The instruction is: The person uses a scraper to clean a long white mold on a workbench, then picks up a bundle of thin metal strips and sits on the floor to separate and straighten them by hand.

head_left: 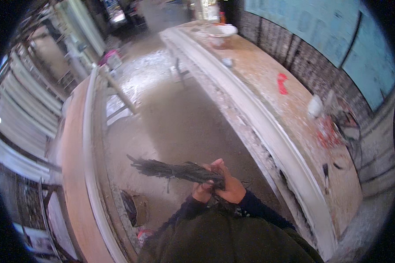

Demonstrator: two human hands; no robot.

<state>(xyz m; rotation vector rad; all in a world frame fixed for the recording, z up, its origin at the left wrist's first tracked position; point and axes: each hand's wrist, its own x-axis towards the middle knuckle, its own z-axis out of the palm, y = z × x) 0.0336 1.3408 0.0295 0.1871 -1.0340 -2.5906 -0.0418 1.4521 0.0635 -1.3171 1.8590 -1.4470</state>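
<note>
A bundle of dark grey, stringy strands [175, 171] is in my two hands, close in front of my body. Its frayed end sticks out to the left, and loose ends poke out on the right. My left hand [201, 192] is closed round the underside of the bundle near its right end. Over that same end my right hand [231, 187] is wrapped, with thumb and fingers pressing on the strands. The two hands are side by side, partly covering the bundle's right end.
On my right runs a long bench [267, 70] with a white moulding [267, 111] along its edge. It bears a bowl [219, 37], a red piece [282, 83], a white container [314, 106] and a brush [325, 175]. Another bench [73, 162] with a white strip stands left.
</note>
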